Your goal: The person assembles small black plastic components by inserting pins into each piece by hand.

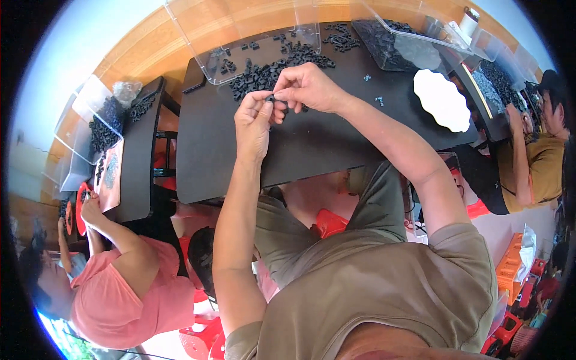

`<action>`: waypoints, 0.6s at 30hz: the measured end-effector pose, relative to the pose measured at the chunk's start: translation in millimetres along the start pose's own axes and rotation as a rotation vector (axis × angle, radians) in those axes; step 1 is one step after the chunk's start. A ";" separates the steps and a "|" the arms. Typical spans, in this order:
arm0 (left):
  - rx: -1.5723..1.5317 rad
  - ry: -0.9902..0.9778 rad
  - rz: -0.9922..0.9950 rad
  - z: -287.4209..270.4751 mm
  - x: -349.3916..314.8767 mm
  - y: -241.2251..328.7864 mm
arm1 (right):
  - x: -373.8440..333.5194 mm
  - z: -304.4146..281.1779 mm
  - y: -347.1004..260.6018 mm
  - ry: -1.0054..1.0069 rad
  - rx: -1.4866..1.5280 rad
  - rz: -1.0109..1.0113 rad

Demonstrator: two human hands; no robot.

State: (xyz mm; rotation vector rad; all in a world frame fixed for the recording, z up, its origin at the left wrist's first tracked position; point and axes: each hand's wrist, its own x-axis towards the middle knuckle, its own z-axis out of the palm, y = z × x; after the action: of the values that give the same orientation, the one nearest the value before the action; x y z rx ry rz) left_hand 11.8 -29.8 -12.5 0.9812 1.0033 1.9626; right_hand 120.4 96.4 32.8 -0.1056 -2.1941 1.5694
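Over the black table (216,162), my two hands meet in front of a heap of small black plastic parts (255,81). Between thumb and fingers, my left hand (255,123) pinches one small black plastic part (270,98). My right hand (309,89) reaches in from the right, its thumb and forefinger closed at that same part. Whether the right fingertips also hold a smaller piece is too small to make out. Some of the heap lies hidden behind my hands. Small silvery metal pieces (378,101) rest to the right of them.
A clear plastic bin (207,45) lies behind the heap, with another bin of black parts (384,51) at the back right. A white scalloped tray (441,99) sits at the table's right. Co-workers sit on both sides, one in a pink top (129,294), one in brown (543,168).
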 end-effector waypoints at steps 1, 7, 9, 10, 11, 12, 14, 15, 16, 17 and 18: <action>0.079 0.005 0.013 0.0 0.3 -0.4 | -0.2 0.1 -1.3 -0.003 0.005 0.022; 0.157 -0.022 0.027 -0.5 1.6 0.4 | 2.3 4.8 4.7 0.022 0.213 0.148; 0.158 -0.042 0.014 -0.5 3.9 2.1 | 7.2 5.5 5.8 0.029 0.283 0.201; 0.120 -0.056 0.025 -2.5 3.6 4.2 | 11.2 6.5 4.8 0.024 0.268 0.218; 0.083 -0.070 0.035 -4.2 2.9 6.5 | 13.5 8.4 4.4 0.019 0.253 0.235; 0.038 -0.064 0.039 -5.5 1.4 8.8 | 13.8 11.6 4.9 0.021 0.266 0.240; -0.071 -0.045 0.098 -13.9 1.8 9.3 | 20.3 21.1 4.6 0.079 0.334 0.168; -0.058 -0.042 0.096 -17.7 1.0 9.6 | 19.7 24.0 5.0 0.114 0.305 0.189; -0.118 0.019 0.108 -19.9 1.4 10.0 | 19.3 25.7 11.6 0.111 0.313 0.182; -0.181 0.079 0.120 -20.3 2.3 9.5 | 15.7 25.9 20.3 0.107 -0.024 -0.077; -0.173 0.078 0.122 -21.0 4.0 9.5 | 12.7 23.8 28.4 0.102 -0.363 -0.334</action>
State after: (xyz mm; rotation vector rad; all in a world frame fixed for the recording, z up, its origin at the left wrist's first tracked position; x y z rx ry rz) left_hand -10.3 -37.3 -11.7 0.8938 0.8153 2.1632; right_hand 94.4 89.3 4.4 0.0679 -2.2522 0.9595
